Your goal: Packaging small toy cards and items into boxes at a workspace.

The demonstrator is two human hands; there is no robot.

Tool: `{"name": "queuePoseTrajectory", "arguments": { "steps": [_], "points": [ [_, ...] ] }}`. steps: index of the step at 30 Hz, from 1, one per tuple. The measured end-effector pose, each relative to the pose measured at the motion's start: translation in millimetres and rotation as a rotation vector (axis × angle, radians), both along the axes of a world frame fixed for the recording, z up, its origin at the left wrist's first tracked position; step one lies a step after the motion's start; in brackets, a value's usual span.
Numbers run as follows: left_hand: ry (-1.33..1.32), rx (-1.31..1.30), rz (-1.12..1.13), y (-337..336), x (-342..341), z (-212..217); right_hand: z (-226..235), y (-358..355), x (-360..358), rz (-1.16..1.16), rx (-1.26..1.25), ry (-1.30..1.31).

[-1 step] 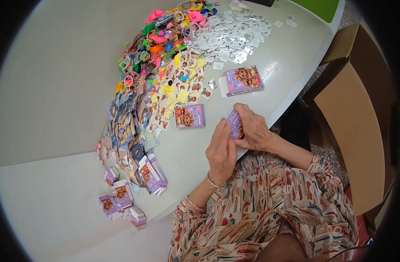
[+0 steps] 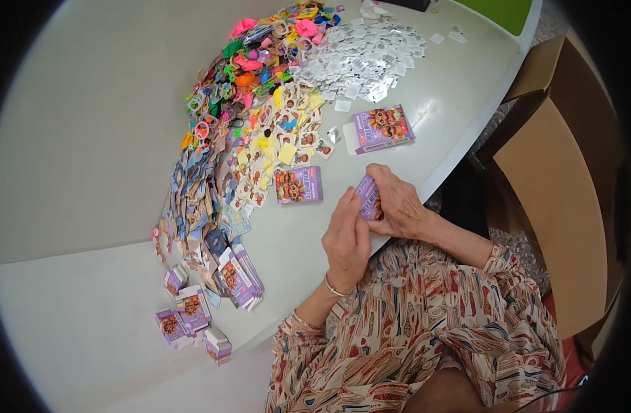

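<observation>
A small purple cardboard box (image 2: 368, 195) with a colourful printed front is held between my two hands near the table's front edge. My left hand (image 2: 347, 242) presses its fingers along the box's left side. On the other side my right hand (image 2: 399, 205) wraps round it, covering much of that end. Left of my hands, a second purple box (image 2: 299, 184) lies flat on the table (image 2: 308, 237). Beyond them rests another purple box (image 2: 384, 127), its white end flap folded out.
Piles on the table hold colourful plastic trinkets (image 2: 250, 63), small clear packets (image 2: 370, 55), sticker cards (image 2: 288, 124) and folded papers (image 2: 195, 186). Flattened purple boxes (image 2: 240, 275) are stacked at the left, near several small boxes (image 2: 193, 308). A large brown carton (image 2: 553, 206) stands at the right.
</observation>
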State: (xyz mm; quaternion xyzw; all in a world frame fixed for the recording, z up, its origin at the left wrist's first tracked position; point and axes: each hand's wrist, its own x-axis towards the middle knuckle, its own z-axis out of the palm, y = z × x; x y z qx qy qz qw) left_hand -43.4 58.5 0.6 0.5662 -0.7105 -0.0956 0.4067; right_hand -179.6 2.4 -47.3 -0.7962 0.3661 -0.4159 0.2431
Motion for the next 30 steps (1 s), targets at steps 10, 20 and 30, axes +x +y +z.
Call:
{"name": "queuePoseTrajectory", "arguments": {
  "steps": [10, 20, 30],
  "points": [
    [0.648, 0.184, 0.169, -40, 97, 13, 34, -48, -35, -0.198, -0.243, 0.132],
    [0.178, 0.057, 0.116, -35, 51, 4, 14, -86, -56, -0.127, 0.085, 0.339],
    [0.296, 0.169, -0.112, -39, 0, 16, 42, -59, -36, 0.441, 1.329, -1.229]
  ]
}}
